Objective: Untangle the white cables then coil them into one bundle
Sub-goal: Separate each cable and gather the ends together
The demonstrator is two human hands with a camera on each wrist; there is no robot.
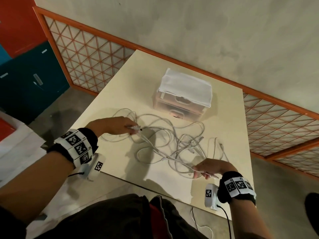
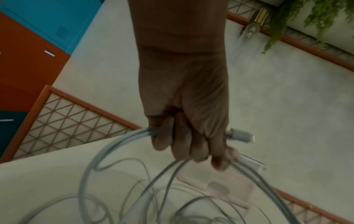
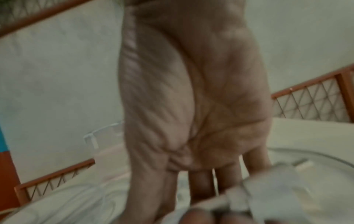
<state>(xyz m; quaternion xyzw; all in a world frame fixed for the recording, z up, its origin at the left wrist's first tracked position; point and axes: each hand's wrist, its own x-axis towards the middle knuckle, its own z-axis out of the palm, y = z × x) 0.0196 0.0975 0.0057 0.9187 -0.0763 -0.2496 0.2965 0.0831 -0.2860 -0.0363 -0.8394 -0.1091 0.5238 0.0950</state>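
A tangle of white cables (image 1: 172,144) lies spread over the middle of the cream table (image 1: 110,100). My left hand (image 1: 119,125) is at the tangle's left side and grips several strands; plug ends poke out past its fingers. The left wrist view shows that hand (image 2: 187,136) curled round the strands (image 2: 141,131), with a grey connector (image 2: 242,136) beside the thumb. My right hand (image 1: 209,167) is near the table's front right and pinches cable strands. One strand runs taut between the two hands. The right wrist view is blurred: fingers (image 3: 201,189) with white cable (image 3: 268,189) across them.
A clear drawer box (image 1: 184,94) with a white cloth over its top stands just behind the tangle. An orange lattice railing (image 1: 89,54) runs behind the table. Blue and red lockers (image 1: 25,80) stand at the left. Another white cable (image 1: 203,226) lies on the floor by my legs.
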